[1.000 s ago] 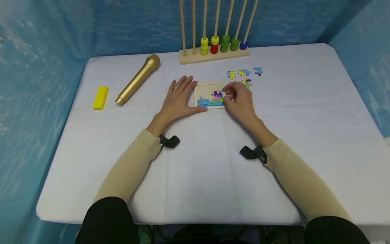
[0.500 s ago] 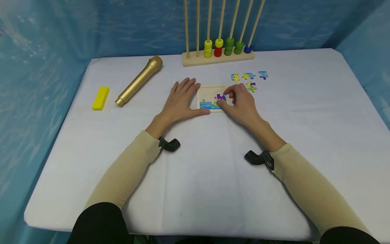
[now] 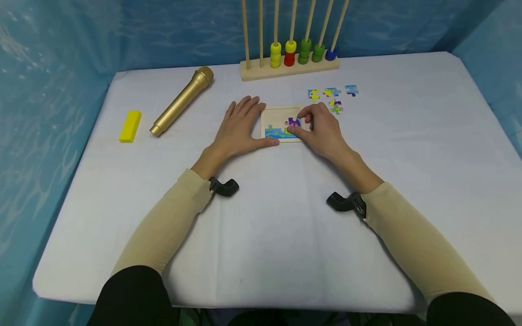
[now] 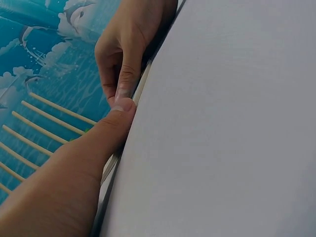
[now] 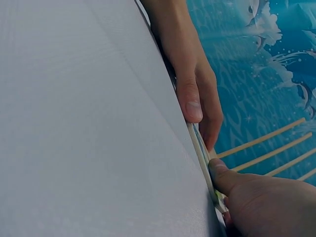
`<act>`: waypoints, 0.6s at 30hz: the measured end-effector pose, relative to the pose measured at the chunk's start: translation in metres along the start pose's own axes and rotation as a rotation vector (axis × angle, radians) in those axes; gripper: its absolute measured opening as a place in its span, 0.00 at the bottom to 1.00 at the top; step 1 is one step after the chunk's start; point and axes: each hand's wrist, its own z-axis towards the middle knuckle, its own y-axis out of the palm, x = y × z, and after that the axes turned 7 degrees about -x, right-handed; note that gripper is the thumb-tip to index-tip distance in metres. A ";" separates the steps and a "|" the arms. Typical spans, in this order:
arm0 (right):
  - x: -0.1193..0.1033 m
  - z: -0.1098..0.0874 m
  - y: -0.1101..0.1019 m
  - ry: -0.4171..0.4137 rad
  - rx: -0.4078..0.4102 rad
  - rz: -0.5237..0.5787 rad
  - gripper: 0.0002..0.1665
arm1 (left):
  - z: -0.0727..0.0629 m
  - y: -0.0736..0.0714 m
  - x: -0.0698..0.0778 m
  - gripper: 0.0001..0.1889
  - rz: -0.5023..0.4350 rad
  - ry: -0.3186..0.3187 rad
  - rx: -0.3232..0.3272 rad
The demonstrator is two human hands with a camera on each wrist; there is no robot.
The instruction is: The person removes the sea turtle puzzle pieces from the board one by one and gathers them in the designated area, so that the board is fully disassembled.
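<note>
I'm resting the left grip, fingers spread, along the puzzle tray on the tabletop, curling the right grip over its jigsaw pieces, pinching or not I cannot tell, and expecting them light, stiff, best taken edgewise.

Wooden puzzle tray | flat, partly filled | loose pieces | near far-right corner
</note>
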 end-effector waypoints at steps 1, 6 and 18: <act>-0.001 0.001 0.001 0.000 0.002 0.004 0.28 | -0.001 -0.001 -0.001 0.58 -0.001 0.001 0.003; 0.000 0.001 0.002 -0.009 0.022 0.035 0.28 | -0.001 0.000 -0.002 0.58 -0.001 0.001 0.002; 0.003 -0.001 -0.001 -0.152 0.121 0.158 0.19 | 0.000 -0.002 0.000 0.59 -0.007 -0.007 0.000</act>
